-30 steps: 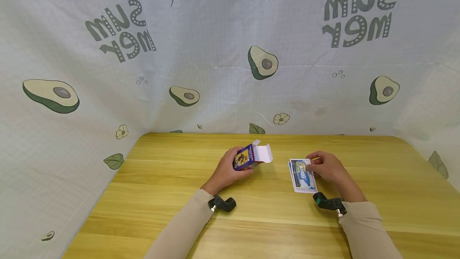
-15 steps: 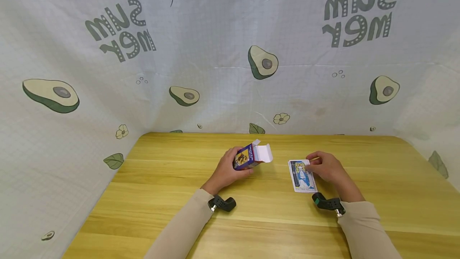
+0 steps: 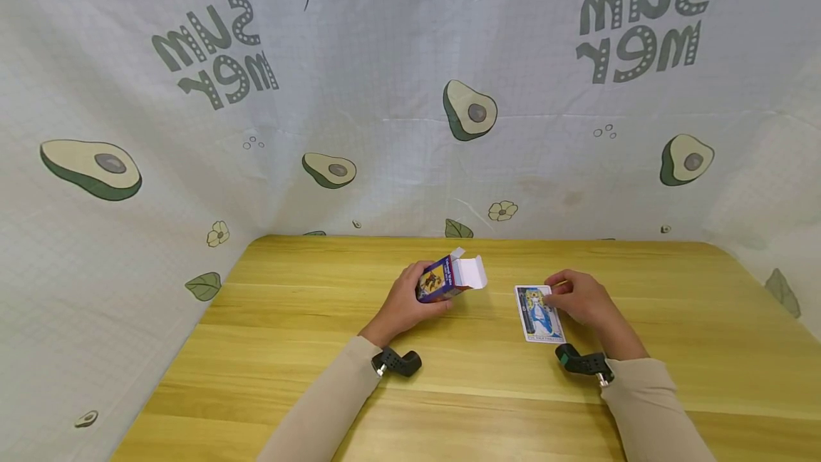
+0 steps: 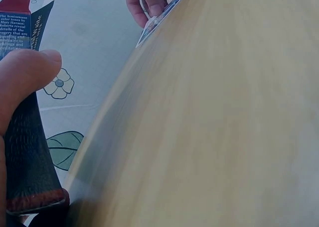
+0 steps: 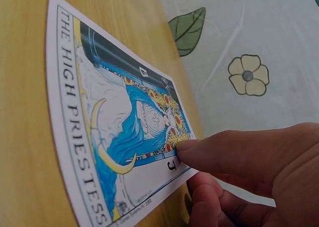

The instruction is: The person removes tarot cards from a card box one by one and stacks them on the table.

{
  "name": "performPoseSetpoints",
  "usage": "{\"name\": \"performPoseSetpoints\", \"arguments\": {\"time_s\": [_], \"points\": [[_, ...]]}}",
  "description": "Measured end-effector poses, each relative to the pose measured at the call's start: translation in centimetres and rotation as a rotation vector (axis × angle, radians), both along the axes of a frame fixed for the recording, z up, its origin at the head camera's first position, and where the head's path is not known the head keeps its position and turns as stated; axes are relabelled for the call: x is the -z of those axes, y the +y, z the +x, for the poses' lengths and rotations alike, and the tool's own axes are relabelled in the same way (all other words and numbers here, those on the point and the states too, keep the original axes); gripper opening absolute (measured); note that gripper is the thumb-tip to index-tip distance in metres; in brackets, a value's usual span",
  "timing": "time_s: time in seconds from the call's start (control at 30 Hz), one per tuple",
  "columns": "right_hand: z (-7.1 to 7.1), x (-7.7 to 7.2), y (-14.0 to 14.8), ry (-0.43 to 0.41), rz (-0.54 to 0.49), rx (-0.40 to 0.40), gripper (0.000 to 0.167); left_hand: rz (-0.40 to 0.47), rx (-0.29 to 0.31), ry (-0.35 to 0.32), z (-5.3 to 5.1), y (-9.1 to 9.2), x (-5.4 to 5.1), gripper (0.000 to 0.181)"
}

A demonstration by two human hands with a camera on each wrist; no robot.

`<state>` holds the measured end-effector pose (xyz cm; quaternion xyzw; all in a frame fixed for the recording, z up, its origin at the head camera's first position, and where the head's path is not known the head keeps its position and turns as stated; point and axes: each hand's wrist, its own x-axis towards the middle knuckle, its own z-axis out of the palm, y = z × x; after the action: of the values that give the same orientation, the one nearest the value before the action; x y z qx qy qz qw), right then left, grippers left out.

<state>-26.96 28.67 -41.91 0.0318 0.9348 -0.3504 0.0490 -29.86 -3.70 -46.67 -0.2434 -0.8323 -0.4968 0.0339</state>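
Note:
My left hand (image 3: 403, 310) grips a blue tarot card box (image 3: 434, 281), with its fingers behind and the thumb along the near side. The box leans to the right and its white end flap (image 3: 472, 273) hangs open. What is inside the box cannot be seen. To the right, my right hand (image 3: 582, 299) pinches a tarot card (image 5: 137, 120) by its right edge, thumb on the face and fingers curled at the side. It reads "The High Priestess" and lies low over the tabletop. Whether another card is beneath it is hidden.
The yellow wooden table (image 3: 462, 419) runs back to a pale cloth (image 3: 398, 91) printed with avocados and lettering. A black wrist mount (image 3: 398, 362) is on the left wrist and another black mount (image 3: 585, 361) on the right.
A second card edge, showing at the left behind the top card a second ago, has slid into line with it. The left hand and box have stayed still.

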Motion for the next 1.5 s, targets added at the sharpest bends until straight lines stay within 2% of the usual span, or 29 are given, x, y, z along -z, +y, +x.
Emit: {"name": "performPoseSetpoints", "arguments": {"time_s": [0.47,0.93,1.5], "points": [[0.13,-0.01,-0.28,0.023,0.025,-0.018,0.036,-0.003,0.007,0.026,-0.08,-0.08,0.14,0.069],[0.18,-0.02,-0.36,0.043,0.041,-0.025,0.033,0.003,0.007,0.002,0.05,-0.06,-0.07,0.070],[0.11,-0.04,-0.26,0.040,0.042,-0.028,0.034,0.005,0.006,0.007,0.05,0.01,-0.11,0.069]]}}
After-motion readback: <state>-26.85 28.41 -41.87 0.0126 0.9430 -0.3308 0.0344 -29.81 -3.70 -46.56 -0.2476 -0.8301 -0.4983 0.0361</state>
